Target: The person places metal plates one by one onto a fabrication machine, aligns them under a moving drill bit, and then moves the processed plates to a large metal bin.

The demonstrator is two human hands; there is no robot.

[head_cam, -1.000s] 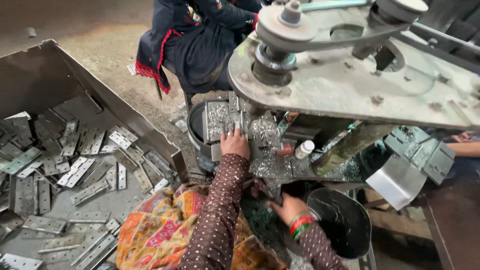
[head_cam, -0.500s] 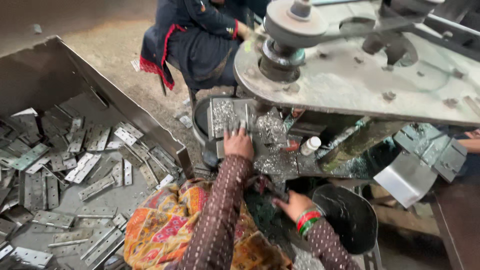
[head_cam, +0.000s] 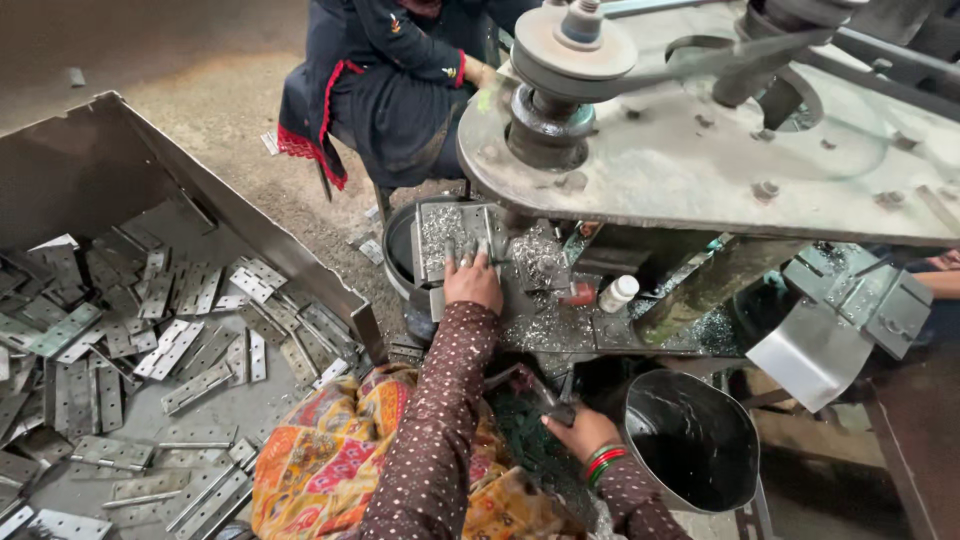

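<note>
My left hand (head_cam: 472,282) reaches forward onto the machine bed (head_cam: 545,325), which is strewn with metal shavings. Its fingers are closed on a small grey hinge plate (head_cam: 462,248) lying next to a flat metal fixture (head_cam: 440,235). Lower and nearer to me, my right hand (head_cam: 582,432), with red and green bangles at the wrist, grips a dark lever (head_cam: 525,385) below the bed. Both arms are in a brown dotted sleeve. A colourful patterned cloth (head_cam: 330,460) covers my lap.
A large sheet-metal bin (head_cam: 210,215) on the left holds several loose hinge plates (head_cam: 170,345). A heavy machine table with a pulley (head_cam: 575,50) overhangs the bed. A dark bucket (head_cam: 690,445) stands at lower right, a small white bottle (head_cam: 618,293) sits on the bed, and another person in dark clothes (head_cam: 385,85) sits behind.
Both hands stay where they were, left on the plate, right on the lever. Only the view has shifted slightly.
</note>
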